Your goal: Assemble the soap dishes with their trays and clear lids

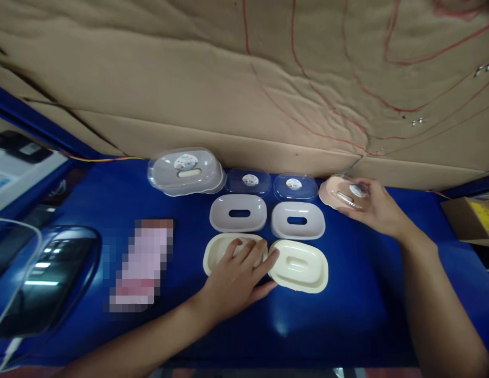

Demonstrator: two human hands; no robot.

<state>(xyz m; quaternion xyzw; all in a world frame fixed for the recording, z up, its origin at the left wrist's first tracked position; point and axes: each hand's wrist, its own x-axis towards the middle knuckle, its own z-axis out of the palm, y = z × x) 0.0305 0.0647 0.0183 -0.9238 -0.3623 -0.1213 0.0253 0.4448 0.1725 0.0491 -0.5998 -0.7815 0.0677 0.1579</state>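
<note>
My right hand (pixel 372 207) is closed around the right end of a pink soap box (pixel 336 191) with a clear, labelled lid, at the back right. My left hand (pixel 240 273) lies over the left cream soap-dish base (pixel 213 257), fingers apart and curved. Its index fingertip reaches the edge of the right cream soap-dish base (pixel 301 265). Behind these sit two pale grey slotted trays, a left one (pixel 220 212) and a right one (pixel 317 219). Farther back lie a left clear lid (pixel 236 181) and a right clear lid (pixel 283 185), both with round labels.
A stack of grey soap boxes (pixel 161 176) stands at the back left by a cardboard wall (pixel 189 100). On the blue table (pixel 346 315) lie a blurred-out pink object (pixel 145 262) and a black glossy device (pixel 43 278) with cables. A cardboard box (pixel 465 220) is at the right.
</note>
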